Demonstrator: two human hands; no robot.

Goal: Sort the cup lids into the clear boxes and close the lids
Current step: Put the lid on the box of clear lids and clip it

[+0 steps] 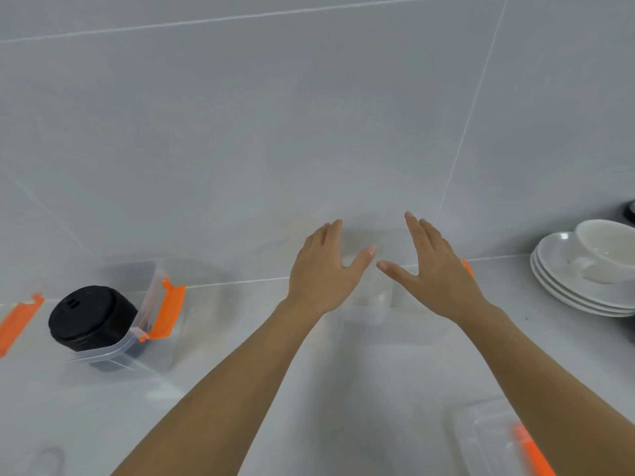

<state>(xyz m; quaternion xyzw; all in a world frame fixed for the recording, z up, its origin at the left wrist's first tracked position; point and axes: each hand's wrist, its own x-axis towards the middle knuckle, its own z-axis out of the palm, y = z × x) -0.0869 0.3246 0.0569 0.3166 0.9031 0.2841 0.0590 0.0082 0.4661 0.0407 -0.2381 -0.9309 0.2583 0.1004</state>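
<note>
A stack of black cup lids (90, 317) fills a clear box (137, 341) with an orange clasp (170, 309) at the left. My left hand (323, 269) and my right hand (433, 269) hover flat, fingers spread, palms down, over a second clear box (371, 304) at the centre. Whether they touch it I cannot tell. An orange clasp (468, 267) of that box peeks out beside my right hand. What lies inside this box is hard to make out. A clear box lid (491, 441) with an orange strip lies at the lower right.
Stacked white saucers (563, 280) with a white cup (608, 250) stand at the right. Another orange-clasped clear piece (19, 322) lies at the far left edge. A grey tiled wall rises right behind the counter. A clear round item (48, 458) lies at the bottom left.
</note>
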